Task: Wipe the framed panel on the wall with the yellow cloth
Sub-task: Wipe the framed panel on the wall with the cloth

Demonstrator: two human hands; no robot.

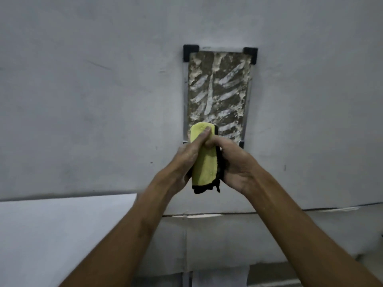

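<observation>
A tall framed panel [219, 90] hangs on the grey wall, with black corner brackets and a thin metal frame. Its surface is smeared with whitish foam in streaks. A folded yellow cloth [204, 162] with a black edge stands upright in front of the panel's lower left corner. My left hand [186, 160] grips the cloth from the left, thumb across its top. My right hand [234, 162] holds it from the right. The panel's bottom edge is hidden behind both hands.
A pale flat surface [62, 235] lies at lower left below the wall. A horizontal seam [269, 211] runs along the wall's base, with grey panels beneath it.
</observation>
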